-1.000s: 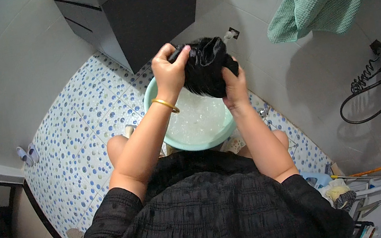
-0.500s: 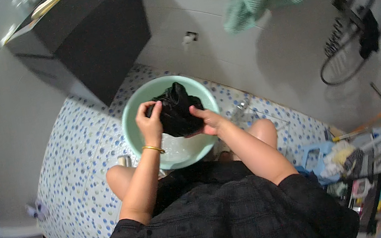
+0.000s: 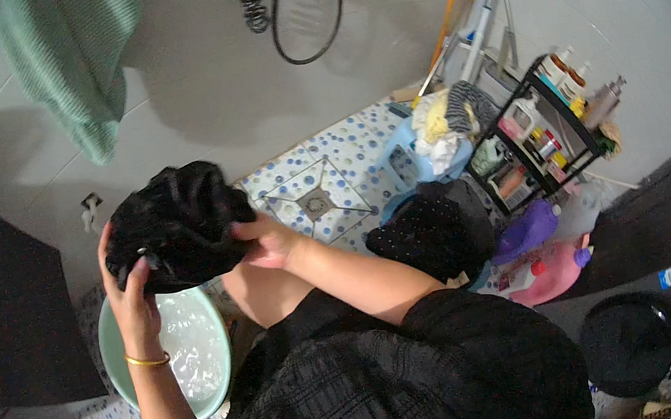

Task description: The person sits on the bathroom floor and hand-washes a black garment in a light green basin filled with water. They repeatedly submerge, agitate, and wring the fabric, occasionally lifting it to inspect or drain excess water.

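Black cloth [image 3: 175, 222] bunched at left centre of frame, above green basin [image 3: 119, 366], left hand [image 3: 131, 290] gripping its lower left edge, right hand [image 3: 270, 239] clenched on its right side.

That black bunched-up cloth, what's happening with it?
A person crouching on a dotted bathroom floor is holding a bunched-up black cloth in both bare hands. The left hand, with a gold bangle on its wrist, grips it from below, and the right hand presses on its side. The cloth is lifted clear above a round, pale green plastic basin of foamy water. A green towel hangs on the wall.
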{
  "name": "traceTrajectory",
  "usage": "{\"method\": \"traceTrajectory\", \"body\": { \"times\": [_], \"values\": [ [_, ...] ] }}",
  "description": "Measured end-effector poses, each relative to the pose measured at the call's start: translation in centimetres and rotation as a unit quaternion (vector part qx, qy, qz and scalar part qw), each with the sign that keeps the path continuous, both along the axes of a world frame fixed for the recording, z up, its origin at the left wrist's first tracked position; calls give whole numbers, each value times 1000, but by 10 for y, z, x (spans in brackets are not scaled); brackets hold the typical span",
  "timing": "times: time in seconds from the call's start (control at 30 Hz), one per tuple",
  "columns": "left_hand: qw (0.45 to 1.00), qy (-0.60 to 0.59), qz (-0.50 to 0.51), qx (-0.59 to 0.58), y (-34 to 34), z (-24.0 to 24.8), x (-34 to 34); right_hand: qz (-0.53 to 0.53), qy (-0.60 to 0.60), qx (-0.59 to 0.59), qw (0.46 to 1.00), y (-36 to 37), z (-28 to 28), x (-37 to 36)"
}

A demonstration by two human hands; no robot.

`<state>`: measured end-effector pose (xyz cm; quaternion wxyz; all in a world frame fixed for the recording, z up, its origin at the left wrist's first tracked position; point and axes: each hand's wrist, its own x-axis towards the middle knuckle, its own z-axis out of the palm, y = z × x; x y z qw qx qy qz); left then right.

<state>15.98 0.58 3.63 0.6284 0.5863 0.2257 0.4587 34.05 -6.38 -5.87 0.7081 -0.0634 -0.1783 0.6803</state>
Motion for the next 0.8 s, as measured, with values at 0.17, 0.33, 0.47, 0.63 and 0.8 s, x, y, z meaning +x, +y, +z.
{"method": "traceTrajectory", "body": {
  "times": [0.17,0.33,0.47,0.63,0.8],
  "values": [
    [983,-49,-170,-55,-27,-9,91,-17,-26,26,999,-87,-11,81],
    [940,-20,-319,-118,-56,-25,160,-133,-9,72,988,-160,-34,117],
    [892,55,-428,-135,-75,-42,205,-193,40,17,980,-207,-68,139],
    [868,183,-454,-83,-88,-68,235,-332,76,-161,926,-276,-115,154],
    [886,239,-376,-125,-76,-80,240,-539,-124,-278,785,-337,-106,178]
  ]
}}
